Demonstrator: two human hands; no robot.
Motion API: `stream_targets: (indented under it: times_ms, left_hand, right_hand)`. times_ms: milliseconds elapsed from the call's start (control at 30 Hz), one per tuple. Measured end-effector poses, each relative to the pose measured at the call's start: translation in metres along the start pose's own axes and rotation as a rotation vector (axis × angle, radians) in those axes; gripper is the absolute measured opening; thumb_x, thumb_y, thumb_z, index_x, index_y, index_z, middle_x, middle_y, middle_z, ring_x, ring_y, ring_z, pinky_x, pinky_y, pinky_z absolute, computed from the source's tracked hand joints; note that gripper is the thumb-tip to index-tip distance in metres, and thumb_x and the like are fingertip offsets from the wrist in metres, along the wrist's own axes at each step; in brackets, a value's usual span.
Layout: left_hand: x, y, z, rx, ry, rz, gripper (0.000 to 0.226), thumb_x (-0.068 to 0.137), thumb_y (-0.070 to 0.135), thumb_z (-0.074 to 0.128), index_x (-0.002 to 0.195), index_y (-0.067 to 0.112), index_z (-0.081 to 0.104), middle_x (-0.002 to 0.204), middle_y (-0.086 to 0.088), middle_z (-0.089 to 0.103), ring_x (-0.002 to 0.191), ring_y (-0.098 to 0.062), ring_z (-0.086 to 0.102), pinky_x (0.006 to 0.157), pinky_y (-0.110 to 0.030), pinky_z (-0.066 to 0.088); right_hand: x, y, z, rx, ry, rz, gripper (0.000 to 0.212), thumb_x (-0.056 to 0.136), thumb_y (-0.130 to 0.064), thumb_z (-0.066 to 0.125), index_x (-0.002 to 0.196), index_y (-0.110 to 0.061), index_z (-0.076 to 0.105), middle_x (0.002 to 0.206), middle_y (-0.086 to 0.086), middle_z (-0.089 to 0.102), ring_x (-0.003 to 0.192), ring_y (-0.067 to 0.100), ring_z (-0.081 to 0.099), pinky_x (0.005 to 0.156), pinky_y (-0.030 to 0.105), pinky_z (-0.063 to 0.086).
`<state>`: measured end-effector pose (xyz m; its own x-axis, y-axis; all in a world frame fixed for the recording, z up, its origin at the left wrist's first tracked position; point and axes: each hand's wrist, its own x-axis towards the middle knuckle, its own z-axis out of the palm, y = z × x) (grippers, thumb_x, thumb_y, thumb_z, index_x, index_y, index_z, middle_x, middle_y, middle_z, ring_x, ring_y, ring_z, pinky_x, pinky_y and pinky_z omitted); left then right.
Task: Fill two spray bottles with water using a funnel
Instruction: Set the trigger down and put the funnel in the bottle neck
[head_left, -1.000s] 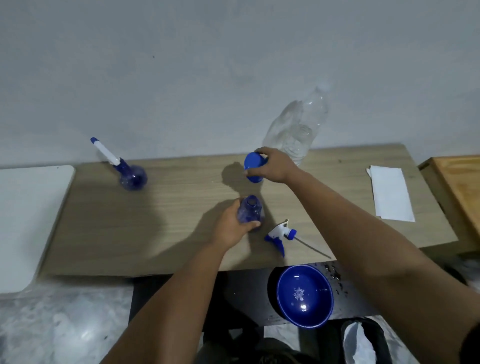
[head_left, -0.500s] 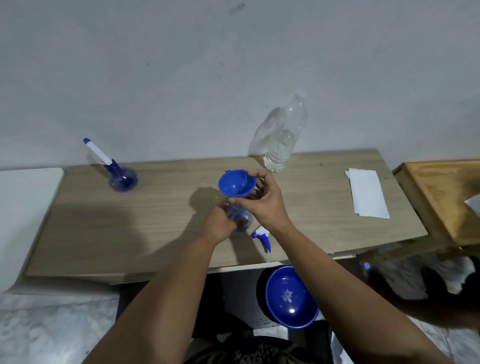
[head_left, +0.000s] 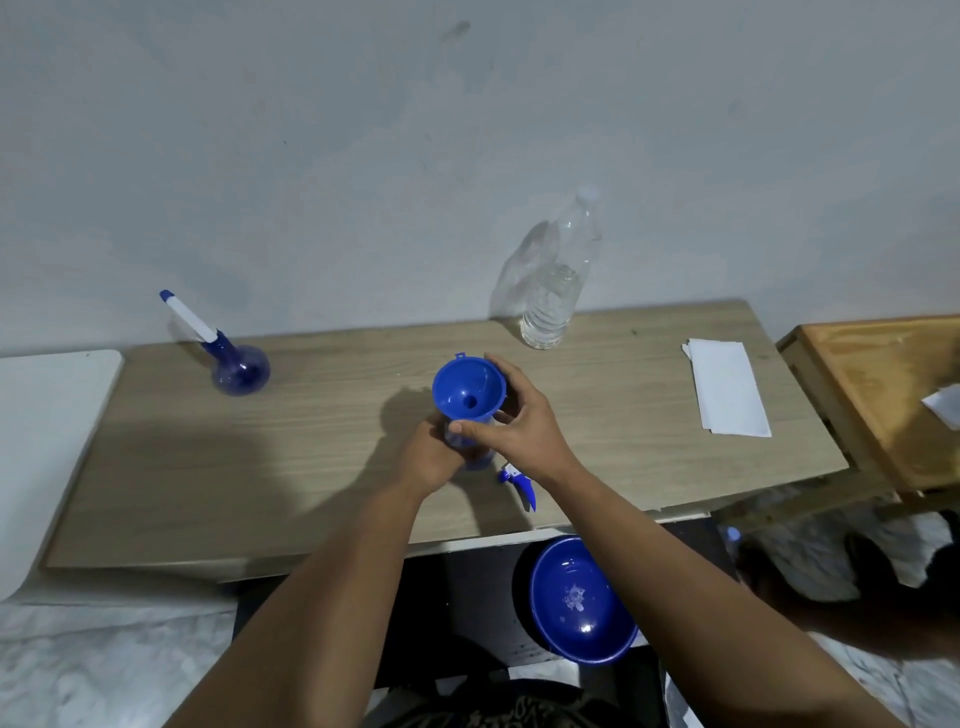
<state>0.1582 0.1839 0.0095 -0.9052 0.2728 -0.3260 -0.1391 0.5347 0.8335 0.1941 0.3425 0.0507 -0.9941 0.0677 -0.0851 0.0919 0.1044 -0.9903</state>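
Here we see the left hand wrapped around the bottle on the table, right hand pinching the funnel seated atop it.

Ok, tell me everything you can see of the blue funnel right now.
The funnel is bright blue, plastic by its look, with a round wide mouth, a small hanging tab on its far rim and a dark hole at its centre. It stands roughly upright, mouth up, over the spray bottle that the left hand grips. The right hand pinches its rim and cone. Its spout is hidden.
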Motion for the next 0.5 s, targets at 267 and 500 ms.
stream_targets:
  times_ms: [267,500]
  left_hand:
    - [0.02,0.009,-0.064,0.289,-0.048,-0.138,0.058,0.079,0.01,0.076,0.133,0.017,0.056,0.125,-0.004,0.064,0.111,-0.021,0.061,0.085,-0.019,0.048]
    - [0.094,0.135,-0.078,0.233,0.176,0.139,0.058,0.085,0.031,0.07,0.14,0.023,0.051,0.133,-0.003,0.061,0.114,-0.02,0.061,0.098,-0.032,0.048]
  right_hand:
    - [0.049,-0.051,-0.052,-0.064,0.349,-0.131,0.052,0.091,-0.034,0.08,0.139,-0.028,0.061,0.123,-0.001,0.072,0.115,0.015,0.069,0.099,0.041,0.058]
    - [0.146,-0.126,-0.118,-0.482,0.524,-0.09,0.064,0.096,-0.043,0.071,0.151,-0.019,0.049,0.148,0.008,0.055,0.135,0.024,0.055,0.11,0.038,0.046]
